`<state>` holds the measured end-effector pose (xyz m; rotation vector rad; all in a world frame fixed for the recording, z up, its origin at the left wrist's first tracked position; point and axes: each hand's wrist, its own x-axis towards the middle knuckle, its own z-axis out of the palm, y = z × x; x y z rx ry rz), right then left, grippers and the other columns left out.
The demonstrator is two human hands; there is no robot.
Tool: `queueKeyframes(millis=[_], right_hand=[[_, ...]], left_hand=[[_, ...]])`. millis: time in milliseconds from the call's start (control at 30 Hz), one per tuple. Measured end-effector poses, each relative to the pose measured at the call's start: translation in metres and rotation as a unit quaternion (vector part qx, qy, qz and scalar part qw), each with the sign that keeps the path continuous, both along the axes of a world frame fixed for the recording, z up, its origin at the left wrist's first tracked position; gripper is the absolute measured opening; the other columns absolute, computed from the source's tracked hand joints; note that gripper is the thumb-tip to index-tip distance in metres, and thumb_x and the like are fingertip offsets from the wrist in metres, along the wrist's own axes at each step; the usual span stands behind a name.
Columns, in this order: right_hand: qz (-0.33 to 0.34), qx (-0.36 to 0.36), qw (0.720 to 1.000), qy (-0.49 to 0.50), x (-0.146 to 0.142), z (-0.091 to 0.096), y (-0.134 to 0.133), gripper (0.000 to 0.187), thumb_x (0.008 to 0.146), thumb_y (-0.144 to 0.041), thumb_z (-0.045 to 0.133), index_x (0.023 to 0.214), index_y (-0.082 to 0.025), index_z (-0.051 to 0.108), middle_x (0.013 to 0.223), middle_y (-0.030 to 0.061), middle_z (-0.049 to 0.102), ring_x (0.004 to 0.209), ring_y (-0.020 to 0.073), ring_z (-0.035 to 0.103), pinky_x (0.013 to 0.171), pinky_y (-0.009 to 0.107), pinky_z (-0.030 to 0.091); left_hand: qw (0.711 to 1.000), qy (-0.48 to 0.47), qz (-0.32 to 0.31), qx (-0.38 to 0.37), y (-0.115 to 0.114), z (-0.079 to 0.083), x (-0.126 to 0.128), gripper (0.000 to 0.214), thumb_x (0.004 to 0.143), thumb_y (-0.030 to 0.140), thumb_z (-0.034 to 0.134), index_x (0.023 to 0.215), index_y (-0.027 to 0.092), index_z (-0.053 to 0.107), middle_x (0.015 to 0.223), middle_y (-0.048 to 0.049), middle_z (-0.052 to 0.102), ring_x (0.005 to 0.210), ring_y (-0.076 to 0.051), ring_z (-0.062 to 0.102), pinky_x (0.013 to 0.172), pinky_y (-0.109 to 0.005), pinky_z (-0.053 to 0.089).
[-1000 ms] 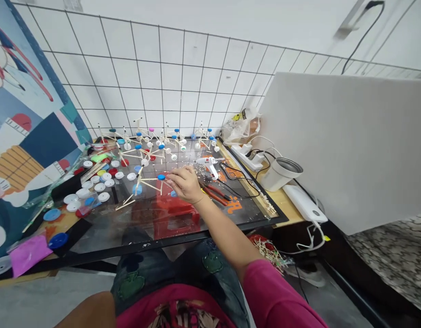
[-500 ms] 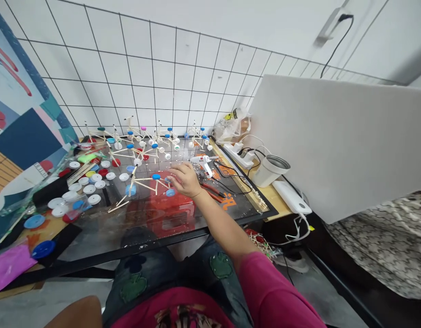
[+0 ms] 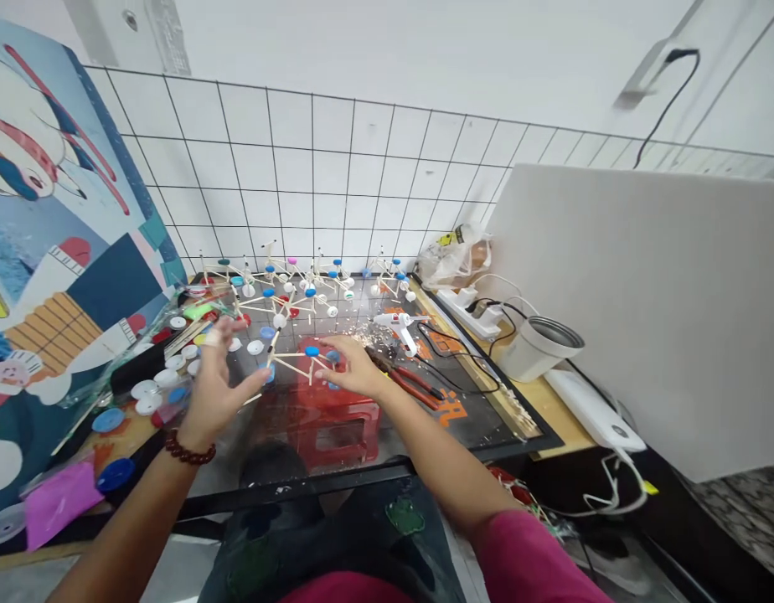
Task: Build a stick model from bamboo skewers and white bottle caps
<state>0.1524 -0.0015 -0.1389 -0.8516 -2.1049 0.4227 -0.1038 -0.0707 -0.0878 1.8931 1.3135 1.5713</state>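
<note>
A small model of thin wooden sticks and blue bottle caps (image 3: 297, 358) lies on the glass table top (image 3: 355, 435). My right hand (image 3: 354, 371) rests at its right end, fingers curled around a blue cap and stick. My left hand (image 3: 219, 378) is raised just left of the model, fingers spread, holding nothing, slightly blurred. A bead bracelet circles the left wrist.
Several finished stick-and-cap models (image 3: 305, 280) stand at the back by the tiled wall. Loose white, blue and red caps (image 3: 167, 368) lie at left. A glue gun (image 3: 399, 322), red-handled pliers (image 3: 412, 383), a power strip (image 3: 466, 301), a cup (image 3: 538, 347) and a white board (image 3: 651, 301) are at right.
My left hand has come up into view beside the model. My right hand stayed at the model's right end. The camera tilted down and shifted.
</note>
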Motion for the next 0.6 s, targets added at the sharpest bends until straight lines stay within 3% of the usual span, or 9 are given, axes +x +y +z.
queueKeyframes(millis=[133, 300, 467, 600], right_hand=[[-0.001, -0.008, 1.0, 0.006, -0.002, 0.002, -0.002, 0.057, 0.078, -0.041, 0.075, 0.129, -0.025, 0.056, 0.123, 0.0097, 0.065, 0.115, 0.0262, 0.058, 0.101, 0.044, 0.04], [0.006, -0.027, 0.999, 0.032, 0.0, 0.009, 0.0, 0.038, 0.081, -0.037, 0.073, 0.116, -0.024, 0.065, 0.114, 0.0076, 0.07, 0.109, 0.0237, 0.062, 0.1, 0.043, 0.042], [0.012, -0.079, 0.992, 0.094, -0.004, 0.014, -0.001, 0.041, 0.08, -0.04, 0.072, 0.117, -0.024, 0.065, 0.116, 0.0076, 0.069, 0.109, 0.0223, 0.063, 0.098, 0.04, 0.047], [0.011, -0.038, 0.997, 0.073, -0.011, 0.01, -0.004, 0.052, 0.073, -0.04, 0.08, 0.12, -0.024, 0.063, 0.118, 0.0091, 0.068, 0.112, 0.0243, 0.061, 0.1, 0.043, 0.044]], left_hand=[[0.987, 0.1, -0.046, -0.115, 0.023, -0.012, 0.004, 0.095, 0.073, 0.043, 0.075, 0.15, 0.028, 0.02, 0.146, -0.0127, 0.045, 0.14, -0.032, 0.036, 0.115, -0.052, 0.028], [0.974, 0.043, -0.112, -0.191, 0.044, -0.023, 0.007, 0.09, 0.072, 0.044, 0.074, 0.146, 0.023, 0.029, 0.138, -0.0154, 0.055, 0.132, -0.032, 0.049, 0.107, -0.047, 0.041], [0.977, 0.036, -0.112, -0.177, 0.039, -0.031, 0.011, 0.064, 0.075, 0.044, 0.07, 0.131, 0.019, 0.051, 0.125, -0.0132, 0.065, 0.118, -0.03, 0.061, 0.103, -0.048, 0.045], [0.988, 0.08, -0.08, -0.102, 0.029, -0.037, 0.014, 0.042, 0.078, 0.036, 0.066, 0.117, 0.018, 0.062, 0.122, -0.0123, 0.067, 0.113, -0.029, 0.062, 0.101, -0.048, 0.047]])
